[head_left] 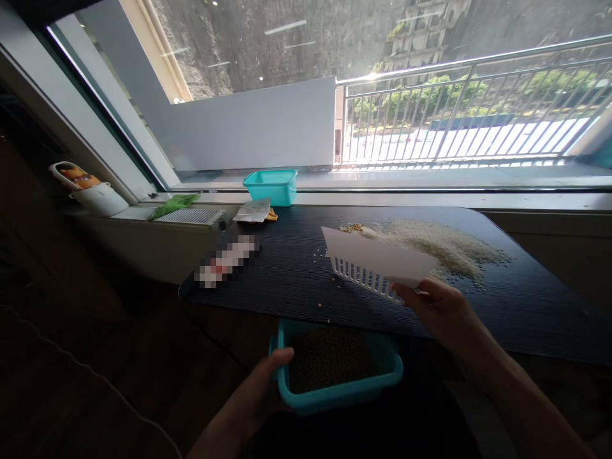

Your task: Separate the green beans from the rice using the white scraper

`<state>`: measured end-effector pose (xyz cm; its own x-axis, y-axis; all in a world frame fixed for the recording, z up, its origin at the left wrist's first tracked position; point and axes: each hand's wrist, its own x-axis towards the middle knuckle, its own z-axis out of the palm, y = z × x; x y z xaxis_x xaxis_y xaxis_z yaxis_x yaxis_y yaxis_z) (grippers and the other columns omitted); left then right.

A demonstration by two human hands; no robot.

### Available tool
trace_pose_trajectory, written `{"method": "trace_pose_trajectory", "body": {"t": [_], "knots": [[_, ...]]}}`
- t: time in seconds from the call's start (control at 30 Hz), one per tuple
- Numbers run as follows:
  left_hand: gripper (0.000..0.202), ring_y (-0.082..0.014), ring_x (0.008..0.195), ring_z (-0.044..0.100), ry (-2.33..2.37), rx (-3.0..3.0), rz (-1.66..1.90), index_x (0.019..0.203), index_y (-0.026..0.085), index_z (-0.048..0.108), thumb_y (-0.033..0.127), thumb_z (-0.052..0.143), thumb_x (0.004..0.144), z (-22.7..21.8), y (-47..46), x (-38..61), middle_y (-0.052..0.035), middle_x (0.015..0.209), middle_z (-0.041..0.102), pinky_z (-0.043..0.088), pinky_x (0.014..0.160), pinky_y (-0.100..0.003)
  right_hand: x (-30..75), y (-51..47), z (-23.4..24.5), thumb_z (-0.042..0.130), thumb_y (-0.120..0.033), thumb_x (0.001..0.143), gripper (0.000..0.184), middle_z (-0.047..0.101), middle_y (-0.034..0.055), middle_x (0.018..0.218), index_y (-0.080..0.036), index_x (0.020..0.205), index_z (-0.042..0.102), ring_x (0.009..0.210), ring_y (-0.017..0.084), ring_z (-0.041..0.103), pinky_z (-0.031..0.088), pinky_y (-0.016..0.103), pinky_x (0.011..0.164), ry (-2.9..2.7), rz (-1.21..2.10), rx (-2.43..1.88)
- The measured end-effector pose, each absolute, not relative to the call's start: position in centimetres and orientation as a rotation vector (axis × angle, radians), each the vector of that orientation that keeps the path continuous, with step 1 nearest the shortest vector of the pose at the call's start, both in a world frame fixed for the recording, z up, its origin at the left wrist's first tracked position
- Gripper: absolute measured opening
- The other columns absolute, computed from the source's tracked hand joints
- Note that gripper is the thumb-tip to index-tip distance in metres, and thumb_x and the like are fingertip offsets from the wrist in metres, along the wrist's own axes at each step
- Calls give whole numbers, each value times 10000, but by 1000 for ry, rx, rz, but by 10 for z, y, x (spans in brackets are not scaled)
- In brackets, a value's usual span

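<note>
My left hand [261, 389] grips the left rim of a turquoise plastic bin [342, 394], thumb over the edge. The bin sits just below the table's front edge, and small brownish bean-like grains [329, 357] fill its lower part. In my right hand [437, 303] is a white slotted scoop [377, 255], tilted above the table, with a row of slots along its lower side. Behind the scoop, a wide heap of white rice-like grains [430, 239] is spread on the dark table [282, 274]. A few yellowish beans [351, 227] lie at the heap's left end.
A second turquoise bin [271, 187] stands at the back by the window. Beside it lie a paper packet [253, 211] and a blurred-out item [227, 261]. Left are a radiator [191, 220], a green cloth [174, 205] and a white pot [100, 199]. A cable [95, 376] crosses the floor.
</note>
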<state>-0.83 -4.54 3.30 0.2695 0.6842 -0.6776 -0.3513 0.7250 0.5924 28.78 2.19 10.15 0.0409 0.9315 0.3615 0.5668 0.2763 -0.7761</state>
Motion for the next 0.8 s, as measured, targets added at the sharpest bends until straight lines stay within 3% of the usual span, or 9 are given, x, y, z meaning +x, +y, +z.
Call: {"method": "trace_pose_trajectory", "body": {"t": [0.17, 0.4, 0.53, 0.8], "knots": [[583, -277, 928, 655, 1072, 334, 720, 1247, 94, 498, 427, 605, 781, 35, -45, -14, -139, 1026, 681, 537, 735, -360, 271, 13, 102, 560, -353, 791, 224, 711, 43, 732, -202, 823, 721, 703, 197, 657, 538, 265, 578, -1750, 618, -1341], [575, -274, 921, 659, 1068, 341, 760, 1271, 132, 492, 416, 604, 783, 37, -48, -18, -126, 1053, 679, 537, 688, -338, 259, -4, 105, 568, -345, 816, 255, 726, 54, 927, -216, 978, 717, 804, 215, 668, 564, 311, 715, -1873, 824, -1234], [601, -275, 852, 672, 1093, 363, 762, 1257, 93, 501, 431, 611, 773, 35, -48, -20, -150, 987, 690, 534, 646, -331, 267, -15, 99, 588, -387, 797, 268, 735, 58, 858, -205, 942, 720, 769, 228, 673, 574, 313, 680, -1783, 854, -1273], [598, -287, 954, 642, 1068, 359, 740, 1273, 93, 467, 429, 585, 793, 37, -45, -16, -150, 1084, 657, 536, 738, -377, 303, -17, 88, 668, -463, 699, 264, 733, 49, 734, -233, 820, 718, 605, 222, 677, 580, 310, 564, -1405, 632, -1472]]}}
